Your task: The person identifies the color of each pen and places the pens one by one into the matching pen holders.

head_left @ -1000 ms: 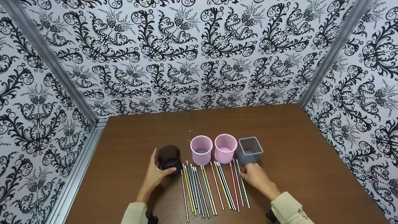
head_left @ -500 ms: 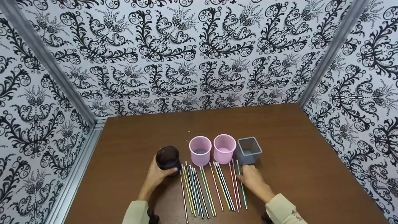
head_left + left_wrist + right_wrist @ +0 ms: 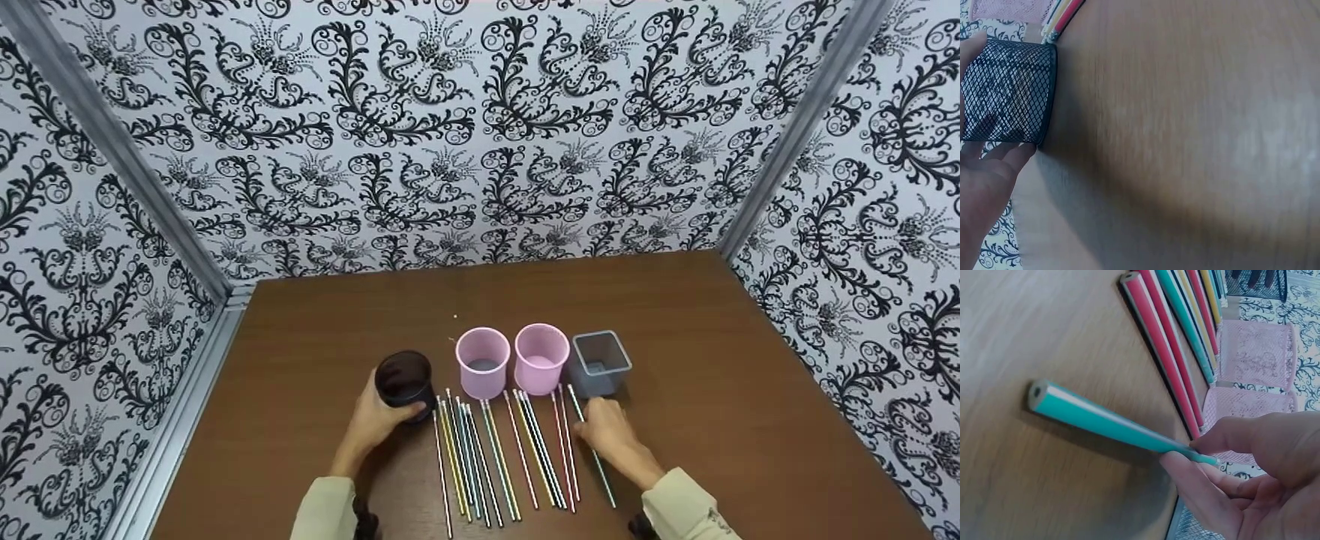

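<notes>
My left hand [image 3: 373, 421] grips a round black mesh pencil cup [image 3: 1008, 93] at the left, fingers on its far side and thumb across the front. In the right wrist view, the thumb and fingers of my right hand [image 3: 1264, 467] pinch a green pencil [image 3: 1100, 419] near its eraser end; its unsharpened end points away from the hand. Left of it, several striped pencils [image 3: 469, 457] lie in a loose row, two red pencils [image 3: 1165, 349] nearest. The right hand is just in front of a grey square mesh cup [image 3: 600, 364].
Two pink mesh cups, one on the left [image 3: 484, 364] and one on the right [image 3: 541, 358], stand side by side behind the pencils. The brown table [image 3: 315, 322] meets a patterned wall [image 3: 450, 135] at the back, and metal rails [image 3: 180, 420] run along the left edge.
The green pencil in my right hand has swung, its near end shifting right, away from the red pencils. My left hand has stayed on the black cup, its fingers wrapping closer to it.
</notes>
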A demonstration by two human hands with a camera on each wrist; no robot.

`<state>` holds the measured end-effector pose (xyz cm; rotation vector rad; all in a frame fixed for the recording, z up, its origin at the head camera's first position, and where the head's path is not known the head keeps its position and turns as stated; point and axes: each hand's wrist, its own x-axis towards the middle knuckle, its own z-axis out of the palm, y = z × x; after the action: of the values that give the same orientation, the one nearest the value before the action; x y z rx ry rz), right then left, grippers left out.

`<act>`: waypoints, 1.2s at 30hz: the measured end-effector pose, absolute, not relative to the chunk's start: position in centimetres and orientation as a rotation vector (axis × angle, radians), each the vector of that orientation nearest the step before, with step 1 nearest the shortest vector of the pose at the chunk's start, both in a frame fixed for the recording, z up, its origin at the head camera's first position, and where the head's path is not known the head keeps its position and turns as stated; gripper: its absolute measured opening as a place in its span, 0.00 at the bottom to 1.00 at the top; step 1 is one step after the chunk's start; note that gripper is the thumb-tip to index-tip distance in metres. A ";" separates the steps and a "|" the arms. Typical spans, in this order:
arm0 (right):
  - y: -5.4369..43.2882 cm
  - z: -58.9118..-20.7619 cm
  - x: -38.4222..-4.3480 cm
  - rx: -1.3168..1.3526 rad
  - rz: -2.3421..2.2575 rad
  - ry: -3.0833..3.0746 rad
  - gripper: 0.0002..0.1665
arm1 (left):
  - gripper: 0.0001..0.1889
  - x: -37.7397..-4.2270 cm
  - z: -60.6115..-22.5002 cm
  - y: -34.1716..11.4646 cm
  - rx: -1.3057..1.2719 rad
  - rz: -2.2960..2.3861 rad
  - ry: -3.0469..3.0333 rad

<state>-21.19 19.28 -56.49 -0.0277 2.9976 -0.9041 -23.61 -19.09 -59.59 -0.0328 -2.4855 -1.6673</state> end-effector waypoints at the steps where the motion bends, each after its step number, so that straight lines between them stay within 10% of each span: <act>1: 19.2 -56.3 -21.1 -0.020 -0.902 2.996 0.31 | 0.50 -23.7 -59.6 -19.1 -0.037 -1.654 -2.493; 36: 9.5 -49.5 -23.7 -0.766 -1.697 2.599 0.09 | 0.50 -23.7 -59.2 -19.1 -0.024 -1.609 -2.562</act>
<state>-23.75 9.54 -49.47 -0.7658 2.5994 -1.6965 -23.68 -19.12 -59.22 -0.0237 -2.5617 -1.6086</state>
